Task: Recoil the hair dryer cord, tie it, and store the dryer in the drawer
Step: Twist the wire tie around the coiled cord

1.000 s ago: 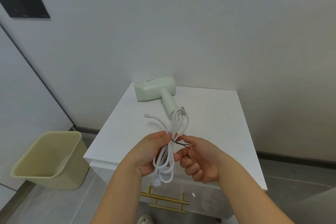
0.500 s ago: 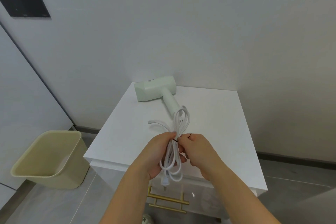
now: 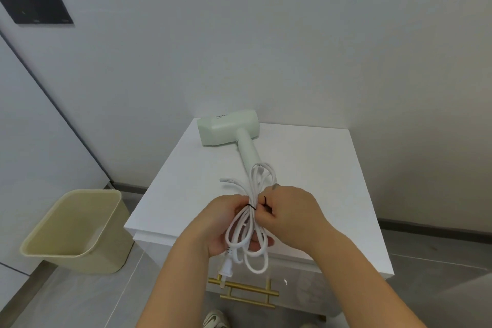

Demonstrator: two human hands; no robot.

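Observation:
A pale green hair dryer (image 3: 229, 128) lies on the white cabinet top (image 3: 306, 168), its handle pointing toward me. Its white cord (image 3: 259, 181) is gathered into a bundle of loops over the cabinet's front edge, and the plug (image 3: 225, 271) dangles below. My left hand (image 3: 221, 224) grips the bundle from the left. A thin black tie (image 3: 253, 206) runs around the bundle's middle. My right hand (image 3: 287, 213) pinches the tie's ends just right of the cord. Below, the gold drawer handle (image 3: 247, 291) shows on the closed drawer front.
A beige waste bin (image 3: 77, 231) stands on the floor left of the cabinet. Walls close in behind and to the right of the cabinet. A dark panel (image 3: 34, 0) hangs on the wall at the upper left. My shoe (image 3: 215, 319) shows at the bottom edge.
My hands have come together at the bundle. The black tie, loose between my fingers a second ago, now sits tight around the cord's middle, its ends at my right fingers.

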